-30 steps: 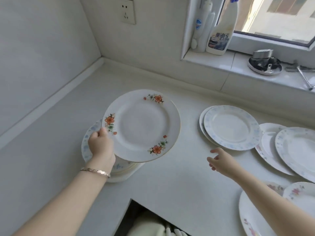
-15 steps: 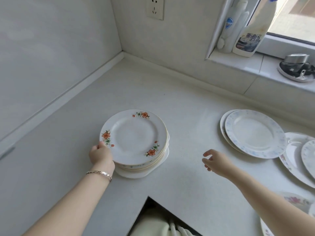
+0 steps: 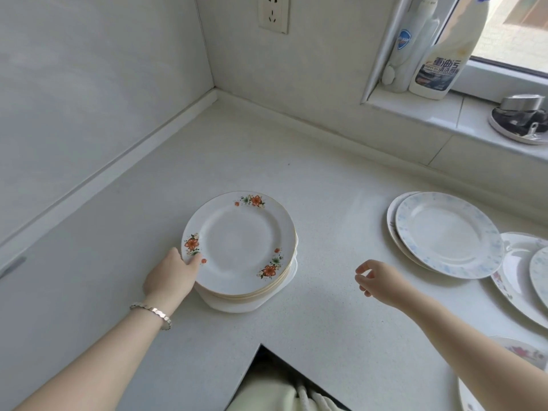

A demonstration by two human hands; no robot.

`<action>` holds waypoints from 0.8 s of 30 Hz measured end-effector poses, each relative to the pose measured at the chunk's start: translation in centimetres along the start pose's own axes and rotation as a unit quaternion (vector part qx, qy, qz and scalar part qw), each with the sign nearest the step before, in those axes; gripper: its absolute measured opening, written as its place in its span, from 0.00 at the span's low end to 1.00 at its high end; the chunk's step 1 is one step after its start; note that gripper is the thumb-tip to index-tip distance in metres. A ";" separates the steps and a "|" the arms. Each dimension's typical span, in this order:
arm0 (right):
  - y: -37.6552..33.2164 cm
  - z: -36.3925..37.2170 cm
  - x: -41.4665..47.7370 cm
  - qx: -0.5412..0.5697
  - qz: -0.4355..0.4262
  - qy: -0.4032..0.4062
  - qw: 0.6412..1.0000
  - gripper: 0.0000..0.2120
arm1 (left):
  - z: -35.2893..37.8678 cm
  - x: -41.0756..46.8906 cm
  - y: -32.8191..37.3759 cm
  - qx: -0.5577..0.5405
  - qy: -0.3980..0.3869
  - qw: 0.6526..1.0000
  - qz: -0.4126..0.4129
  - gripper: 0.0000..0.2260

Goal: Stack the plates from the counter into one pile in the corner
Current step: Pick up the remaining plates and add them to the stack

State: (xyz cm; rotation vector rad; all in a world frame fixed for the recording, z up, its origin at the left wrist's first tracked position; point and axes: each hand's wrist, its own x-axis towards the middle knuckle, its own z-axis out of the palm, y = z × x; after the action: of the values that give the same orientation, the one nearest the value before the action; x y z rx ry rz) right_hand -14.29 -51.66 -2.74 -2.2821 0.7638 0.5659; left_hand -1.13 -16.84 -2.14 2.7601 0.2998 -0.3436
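A pile of plates (image 3: 249, 295) stands on the white counter (image 3: 267, 161), short of the corner. Its top plate (image 3: 240, 241) is white with orange flowers. My left hand (image 3: 172, 277) grips that plate's near-left rim, thumb on top. My right hand (image 3: 378, 278) hovers above the counter to the right of the pile, fingers loosely curled, holding nothing. A blue-speckled plate (image 3: 447, 232) lies on another plate at the right. More flowered plates (image 3: 516, 277) overlap beyond it, and one (image 3: 522, 354) lies at the lower right.
The two walls meet at the back corner (image 3: 215, 90), with a socket (image 3: 273, 13) above. Two bottles (image 3: 441, 51) and a metal dish (image 3: 522, 120) stand on the window sill. The counter's front edge has a cut-out (image 3: 267, 357) near me.
The flowered plate came down from a tilt onto the pile, and my left hand still holds its rim. My right hand stayed hovering near the pile.
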 end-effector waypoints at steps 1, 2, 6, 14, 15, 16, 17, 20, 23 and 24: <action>0.0 0.0 0.0 -0.002 -0.001 0.000 1.000 0.11 | 0.3 0.1 0.2 -0.033 0.013 0.999 0.000 0.19; 0.0 0.1 0.0 -0.004 -0.001 -0.001 1.000 0.11 | 0.6 0.2 0.5 -0.096 0.009 0.995 -0.002 0.21; 0.1 0.3 -0.2 -0.017 -0.001 -0.008 1.000 0.11 | 2.6 0.2 1.4 -0.273 -0.018 0.962 0.014 0.33; 1.7 0.9 -0.6 -0.027 0.010 -0.015 0.999 0.10 | 3.0 -0.5 2.6 -0.265 0.028 0.964 -0.011 0.33; 2.1 1.0 -0.6 -0.027 0.014 -0.016 0.999 0.10 | 2.9 -0.8 3.0 -0.232 0.025 0.972 -0.016 0.33; 2.5 1.0 -0.6 -0.024 0.020 -0.018 0.999 0.09 | 2.7 -1.1 3.5 -0.181 0.028 0.983 -0.020 0.33; 3.0 1.0 -0.7 -0.021 0.028 -0.016 0.999 0.08 | 2.5 -1.5 4.2 -0.117 0.033 0.992 -0.018 0.33; 4.9 0.1 -0.6 0.024 0.071 -0.001 0.997 0.07 | 2.4 -2.8 7.5 0.029 0.041 0.992 0.115 0.29; 7.0 -1.5 -1.0 0.095 0.113 0.008 0.989 0.06 | 2.9 -4.8 13.1 -0.004 -0.058 0.958 0.282 0.16; 7.7 -2.1 -1.1 0.100 0.117 0.019 0.988 0.06 | 3.2 -5.7 15.0 -0.011 -0.094 0.947 0.307 0.12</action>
State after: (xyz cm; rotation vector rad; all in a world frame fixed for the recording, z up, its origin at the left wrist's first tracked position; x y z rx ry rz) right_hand -19.71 -57.43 -4.10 -2.0391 1.0673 0.5258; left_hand -3.42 -32.74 1.08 2.5989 -0.5897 -0.4200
